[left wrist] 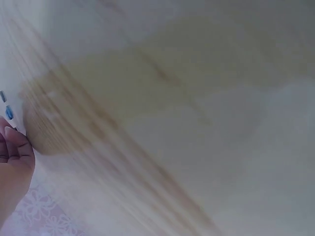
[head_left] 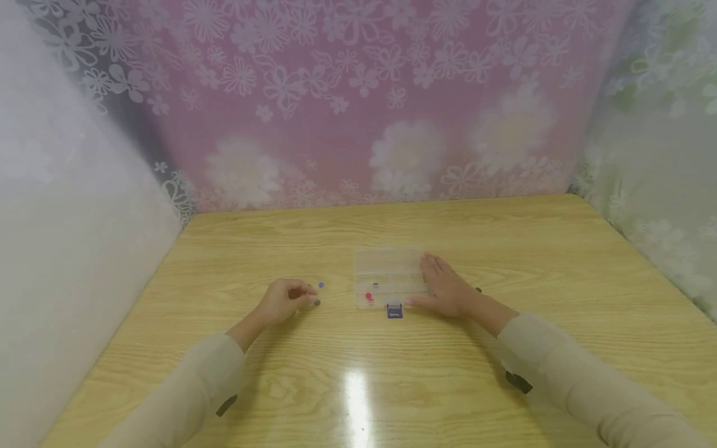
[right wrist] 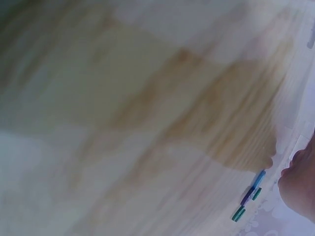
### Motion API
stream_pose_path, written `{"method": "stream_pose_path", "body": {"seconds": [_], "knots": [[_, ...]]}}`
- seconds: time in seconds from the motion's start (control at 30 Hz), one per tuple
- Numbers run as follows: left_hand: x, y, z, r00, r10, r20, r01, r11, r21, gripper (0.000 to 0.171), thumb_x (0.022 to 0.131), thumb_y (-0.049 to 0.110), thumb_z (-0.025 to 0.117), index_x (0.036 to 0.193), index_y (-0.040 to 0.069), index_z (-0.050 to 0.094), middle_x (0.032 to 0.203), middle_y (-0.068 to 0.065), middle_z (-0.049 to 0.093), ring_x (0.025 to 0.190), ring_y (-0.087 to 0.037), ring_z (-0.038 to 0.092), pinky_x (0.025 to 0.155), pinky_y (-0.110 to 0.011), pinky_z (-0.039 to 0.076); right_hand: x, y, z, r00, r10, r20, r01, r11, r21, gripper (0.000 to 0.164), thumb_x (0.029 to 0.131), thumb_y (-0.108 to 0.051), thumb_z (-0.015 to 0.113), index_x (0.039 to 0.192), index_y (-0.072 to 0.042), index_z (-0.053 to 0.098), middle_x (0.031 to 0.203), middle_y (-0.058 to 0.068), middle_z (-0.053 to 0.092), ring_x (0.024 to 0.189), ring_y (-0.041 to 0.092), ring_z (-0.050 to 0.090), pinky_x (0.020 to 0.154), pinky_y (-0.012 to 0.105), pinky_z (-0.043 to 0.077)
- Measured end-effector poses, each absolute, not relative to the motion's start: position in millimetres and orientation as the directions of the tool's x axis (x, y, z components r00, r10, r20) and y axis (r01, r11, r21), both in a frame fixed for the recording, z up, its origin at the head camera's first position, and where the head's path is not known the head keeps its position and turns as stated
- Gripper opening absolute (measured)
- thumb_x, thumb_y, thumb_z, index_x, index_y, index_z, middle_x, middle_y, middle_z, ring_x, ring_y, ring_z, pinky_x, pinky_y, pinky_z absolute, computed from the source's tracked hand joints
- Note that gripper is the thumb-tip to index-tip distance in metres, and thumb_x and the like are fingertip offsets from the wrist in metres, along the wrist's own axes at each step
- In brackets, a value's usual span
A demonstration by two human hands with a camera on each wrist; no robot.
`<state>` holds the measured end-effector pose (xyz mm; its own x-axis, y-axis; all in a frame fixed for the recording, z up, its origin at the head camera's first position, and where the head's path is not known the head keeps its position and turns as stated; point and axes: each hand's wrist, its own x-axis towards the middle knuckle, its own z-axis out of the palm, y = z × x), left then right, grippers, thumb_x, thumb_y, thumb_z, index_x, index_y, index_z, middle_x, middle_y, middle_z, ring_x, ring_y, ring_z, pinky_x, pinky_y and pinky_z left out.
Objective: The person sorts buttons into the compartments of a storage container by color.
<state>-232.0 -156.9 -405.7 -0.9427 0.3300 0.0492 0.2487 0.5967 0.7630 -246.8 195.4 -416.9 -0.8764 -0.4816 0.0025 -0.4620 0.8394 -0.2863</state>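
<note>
A clear plastic compartment box [head_left: 392,269] with a purple latch-like tab [head_left: 394,312] lies on the table between the hands. My right hand [head_left: 445,289] rests along its right side, fingers straight, thumb by the front edge. Inside the box are a red round piece [head_left: 368,296] and a dark piece [head_left: 375,285]. Left of the box, my left hand [head_left: 284,302] has thumb and fingertips together at a small dark round piece [head_left: 317,303], pinching it. A blue piece [head_left: 321,284] lies just beyond those fingertips. In the left wrist view my left hand [left wrist: 15,160] shows curled fingers.
Another dark piece [head_left: 478,290] lies to the right of my right wrist. The right wrist view shows small green [right wrist: 238,214] and blue [right wrist: 259,178] pieces near the hand. Floral cloth [head_left: 392,112] hangs along the back edge of the wooden table [head_left: 269,386].
</note>
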Motion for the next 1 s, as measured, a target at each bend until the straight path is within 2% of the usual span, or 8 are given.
{"method": "stream_pose_path", "body": {"seconds": [0.07, 0.27, 0.5, 0.73, 1.0], "knots": [[-231.6, -157.5, -406.8, -0.944, 0.324, 0.054, 0.248, 0.593, 0.766, 0.013, 0.085, 0.010, 0.065, 0.091, -0.001, 0.069, 0.098, -0.016, 0.068, 0.083, -0.017, 0.058, 0.068, -0.021, 0.048, -246.8, 195.2, -416.8, -0.876, -0.483, 0.003, -0.463, 0.838, -0.287, 0.101, 0.086, -0.060, 0.049, 0.142, 0.015, 0.010, 0.151, 0.032, 0.007, 0.141, 0.043, 0.008, 0.116, 0.051, 0.009], [-231.6, -159.0, -412.0, -0.942, 0.333, 0.049, 0.242, 0.570, 0.785, 0.014, 0.085, 0.010, 0.066, 0.093, -0.001, 0.069, 0.097, -0.014, 0.067, 0.092, -0.022, 0.061, 0.079, -0.027, 0.052, -246.4, 194.5, -414.7, -0.877, -0.480, -0.010, -0.458, 0.843, -0.283, 0.102, 0.086, -0.060, 0.049, 0.142, 0.015, 0.009, 0.150, 0.032, 0.007, 0.141, 0.043, 0.007, 0.116, 0.051, 0.009], [-233.9, -158.9, -417.7, -0.924, 0.374, 0.074, 0.289, 0.560, 0.776, 0.014, 0.083, 0.008, 0.067, 0.093, -0.002, 0.068, 0.080, -0.008, 0.060, 0.071, -0.009, 0.049, 0.063, -0.017, 0.044, -245.5, 194.2, -412.4, -0.873, -0.487, -0.009, -0.468, 0.843, -0.267, 0.102, 0.087, -0.060, 0.049, 0.141, 0.016, 0.009, 0.150, 0.034, 0.007, 0.140, 0.044, 0.008, 0.115, 0.052, 0.010], [-233.8, -153.8, -416.9, -0.921, 0.378, 0.094, 0.320, 0.596, 0.737, 0.009, 0.084, 0.006, 0.066, 0.089, -0.001, 0.068, 0.077, -0.007, 0.061, 0.069, -0.008, 0.047, 0.062, -0.016, 0.042, -245.6, 195.7, -413.8, -0.874, -0.485, -0.016, -0.464, 0.845, -0.267, 0.101, 0.087, -0.060, 0.048, 0.141, 0.016, 0.008, 0.150, 0.033, 0.006, 0.140, 0.044, 0.007, 0.116, 0.051, 0.009], [-234.3, -150.4, -415.3, -0.930, 0.361, 0.067, 0.292, 0.617, 0.731, 0.006, 0.084, 0.005, 0.065, 0.086, -0.001, 0.067, 0.074, -0.006, 0.059, 0.068, -0.010, 0.047, 0.060, -0.015, 0.040, -245.9, 195.7, -413.1, -0.875, -0.483, -0.026, -0.457, 0.842, -0.286, 0.102, 0.087, -0.062, 0.047, 0.142, 0.015, 0.007, 0.151, 0.032, 0.004, 0.141, 0.044, 0.006, 0.116, 0.051, 0.008]]}}
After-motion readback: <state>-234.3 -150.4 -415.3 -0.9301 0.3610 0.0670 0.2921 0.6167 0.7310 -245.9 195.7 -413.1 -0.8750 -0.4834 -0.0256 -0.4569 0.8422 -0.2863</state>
